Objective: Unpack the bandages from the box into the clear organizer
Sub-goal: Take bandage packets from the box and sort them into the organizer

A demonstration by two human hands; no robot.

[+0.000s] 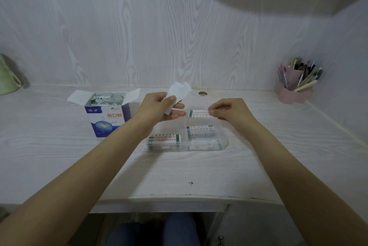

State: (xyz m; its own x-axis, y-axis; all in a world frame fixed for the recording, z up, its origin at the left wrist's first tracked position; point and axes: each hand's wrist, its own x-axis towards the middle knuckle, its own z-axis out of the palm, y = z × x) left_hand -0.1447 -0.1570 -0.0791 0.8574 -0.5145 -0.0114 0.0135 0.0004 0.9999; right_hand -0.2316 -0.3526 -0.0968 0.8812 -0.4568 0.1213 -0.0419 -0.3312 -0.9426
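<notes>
An open blue-and-white bandage box point(106, 118) stands on the desk at the left, with wrapped bandages showing inside. The clear organizer point(223, 142) sits at the centre, holding bandage stacks in its front left point(165, 141) and right compartments point(201, 131). My left hand point(159, 107) is above the organizer's back left part, shut on several white bandage strips point(178, 93) that fan upward. My right hand point(229, 112) pinches a green-edged bandage stack point(199, 113) over the organizer's back right compartment.
A pink holder full of pens point(294, 84) stands at the back right. A green object point(8, 80) sits at the far left edge. A round cable hole point(202, 93) lies behind the organizer. The wood-grain wall is close behind the desk.
</notes>
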